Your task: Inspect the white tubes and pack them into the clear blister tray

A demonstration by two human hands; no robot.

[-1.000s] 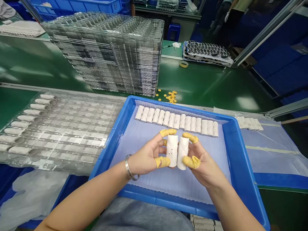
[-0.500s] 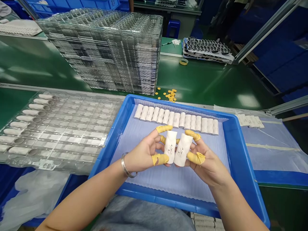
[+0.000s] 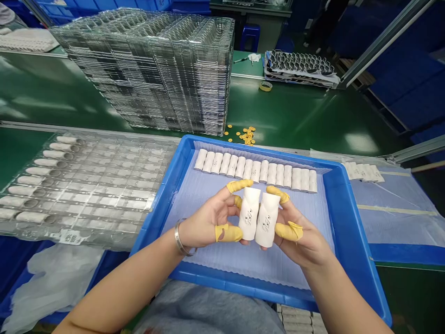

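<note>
Both my hands are raised over a blue tray [image 3: 361,260] lined with a pale sheet. My left hand [image 3: 215,218], with yellow covers on its fingertips, grips a white tube [image 3: 249,215] marked with black script. A second white tube [image 3: 267,222] with the same kind of marking is between the fingers of my right hand [image 3: 299,227], which also wears yellow finger covers. The two tubes are held nearly upright, side by side. Behind them, a row of similar white tubes [image 3: 256,171] lies along the tray's far side.
To the left, a clear compartment tray [image 3: 104,185] holds white tubes at its left side. A tall stack of clear plastic trays [image 3: 156,74] stands behind. Small yellow pieces [image 3: 247,137] and a tape roll [image 3: 265,86] lie on the green bench. More white tubes [image 3: 363,172] sit at right.
Both tubes have turned slightly in my fingers, and their lower ends sit a little lower in view. They have shifted slightly to the right. Both hands still hold them.
</note>
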